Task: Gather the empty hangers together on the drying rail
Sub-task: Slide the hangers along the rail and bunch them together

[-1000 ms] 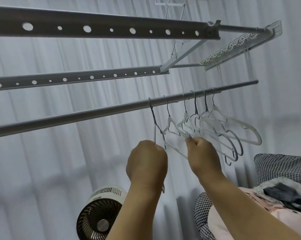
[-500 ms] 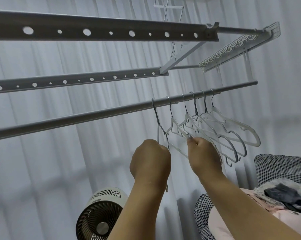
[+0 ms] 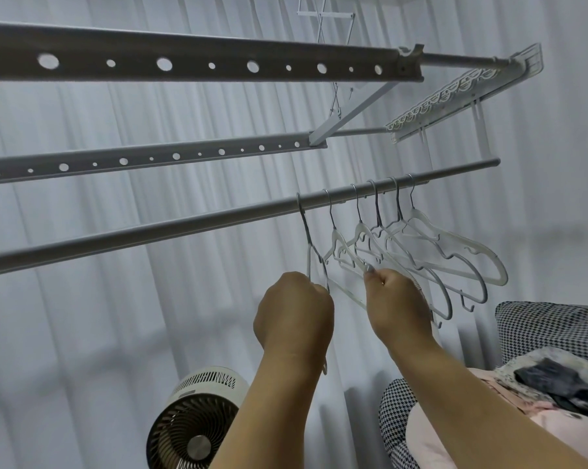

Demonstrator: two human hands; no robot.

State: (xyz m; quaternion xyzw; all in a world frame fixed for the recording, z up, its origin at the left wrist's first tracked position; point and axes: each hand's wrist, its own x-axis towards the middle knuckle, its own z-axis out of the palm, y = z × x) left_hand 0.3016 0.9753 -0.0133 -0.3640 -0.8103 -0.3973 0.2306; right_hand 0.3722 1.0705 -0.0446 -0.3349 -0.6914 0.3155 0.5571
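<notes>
6 white plastic hangers with grey wire hooks point(image 3: 431, 238) hang empty on the round grey metal drying rail point(image 3: 184, 223). The left hand point(image 3: 294, 313) is curled in a fist round the lower part of the leftmost hanger point(image 3: 308, 252), whose hook sits on the rail above that grip, a little apart from the other 5. Just right of it, the right hand point(image 3: 399, 308) pinches the shoulder of the second hanger point(image 3: 340, 247). The remaining 4 hang close together up and right of that pinch.
</notes>
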